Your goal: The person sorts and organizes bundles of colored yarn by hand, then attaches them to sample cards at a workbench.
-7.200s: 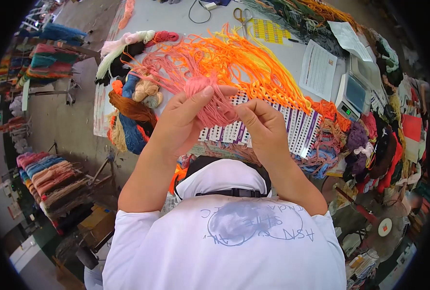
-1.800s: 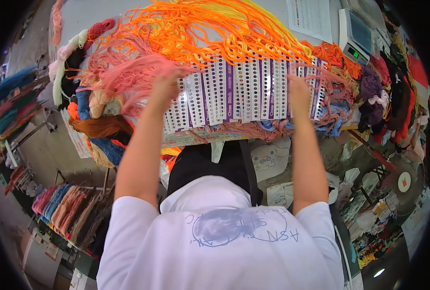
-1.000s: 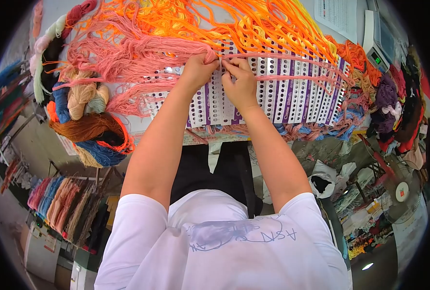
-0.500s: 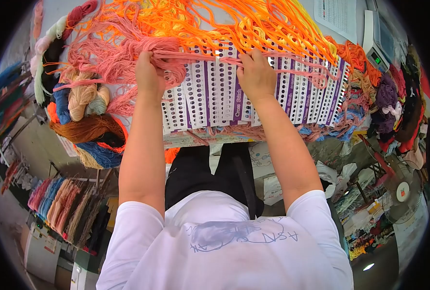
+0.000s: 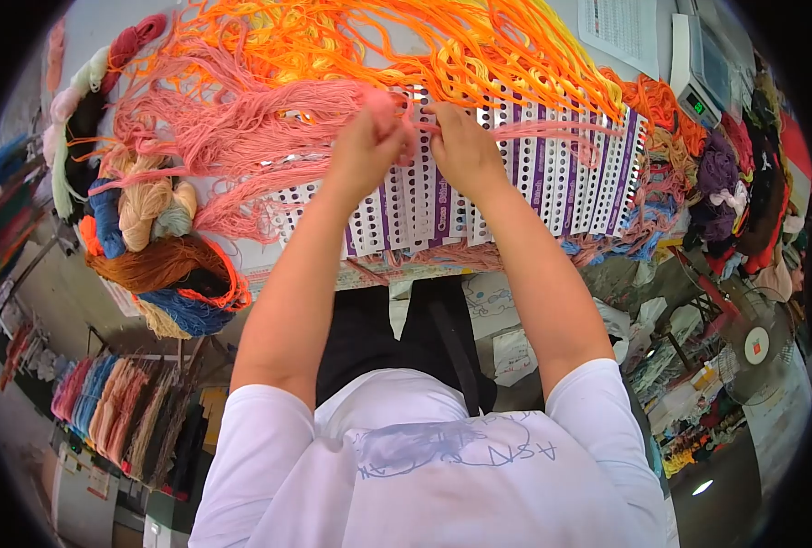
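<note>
Pink thread lies in a loose mass on the table and runs right across both hands. My left hand is closed on the pink thread, with a tuft of it standing above the fingers. Close beside it, my right hand pinches the same strand near the cards. Beneath the hands lies a row of white and purple cards with punched holes, printed "Cross Stitch". Orange thread spreads over the upper edge of the cards. A pink strand end rests on the cards to the right.
Skeins in brown, blue and beige lie at the table's left. A digital scale and a printed sheet are at the upper right, above piled purple and red yarn. A fan stands at the right; hanks hang lower left.
My left hand has moved right, close to my right hand, and a tuft of pink thread now rises from it. The pink mass is more spread out. The view has shifted slightly.
</note>
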The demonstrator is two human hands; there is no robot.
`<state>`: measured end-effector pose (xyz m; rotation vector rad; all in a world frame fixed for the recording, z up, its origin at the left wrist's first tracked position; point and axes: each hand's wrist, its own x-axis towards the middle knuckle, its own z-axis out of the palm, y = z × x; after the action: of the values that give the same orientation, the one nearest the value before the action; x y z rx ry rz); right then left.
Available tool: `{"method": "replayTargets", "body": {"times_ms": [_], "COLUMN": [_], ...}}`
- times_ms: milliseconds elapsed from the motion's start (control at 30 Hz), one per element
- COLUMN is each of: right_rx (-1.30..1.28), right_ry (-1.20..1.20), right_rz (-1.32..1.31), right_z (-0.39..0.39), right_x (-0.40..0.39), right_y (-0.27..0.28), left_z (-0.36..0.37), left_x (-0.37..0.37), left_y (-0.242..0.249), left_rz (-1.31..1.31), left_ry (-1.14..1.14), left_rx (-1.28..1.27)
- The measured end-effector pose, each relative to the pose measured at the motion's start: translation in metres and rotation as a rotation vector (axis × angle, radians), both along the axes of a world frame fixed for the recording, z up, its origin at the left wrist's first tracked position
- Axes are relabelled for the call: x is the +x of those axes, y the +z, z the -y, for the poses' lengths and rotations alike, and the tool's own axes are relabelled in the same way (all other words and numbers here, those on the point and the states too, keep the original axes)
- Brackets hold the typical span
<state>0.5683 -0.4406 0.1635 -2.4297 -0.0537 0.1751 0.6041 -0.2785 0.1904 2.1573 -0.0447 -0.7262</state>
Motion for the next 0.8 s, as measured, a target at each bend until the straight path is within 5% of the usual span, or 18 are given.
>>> {"method": "replayTargets", "body": {"times_ms": [67, 133, 200, 267, 467, 633, 800], "right_rx": [-0.011, -0.031, -0.037, -0.044, -0.013, 0.518, 0.972], "right_ry": [0.000, -0.045, -0.096, -0.113, -0.118, -0.305, 0.064], "right_rz": [-0.124, -0.174, -0.234, -0.240, -0.104, 0.001, -0.010], "right_z": [0.004, -0.001, -0.003, -0.004, -0.008, -0.044, -0.060], "right_x": [0.001, 0.004, 0.008, 0.007, -0.001, -0.006, -0.022], "right_y": [-0.009, -0.010, -0.005, -0.009, 0.002, 0.145, 0.281], "left_z": [-0.035, -0.084, -0.149, -0.183, -0.198, -0.093, -0.049], "left_x": [0.002, 0.020, 0.039, 0.064, 0.088, 0.009, -0.035], "left_y": [0.003, 0.035, 0.063, 0.102, 0.153, 0.226, 0.293], "left_rz": [-0.219, -0.021, -0.047, 0.041, 0.428, -0.244, -0.542], "left_ry": [0.411, 0.497, 0.702, 0.835, 0.598, 0.593, 0.418], "left_rx": [-0.624, -0.371, -0.660, -0.681, -0.374, -0.835, -1.239]}}
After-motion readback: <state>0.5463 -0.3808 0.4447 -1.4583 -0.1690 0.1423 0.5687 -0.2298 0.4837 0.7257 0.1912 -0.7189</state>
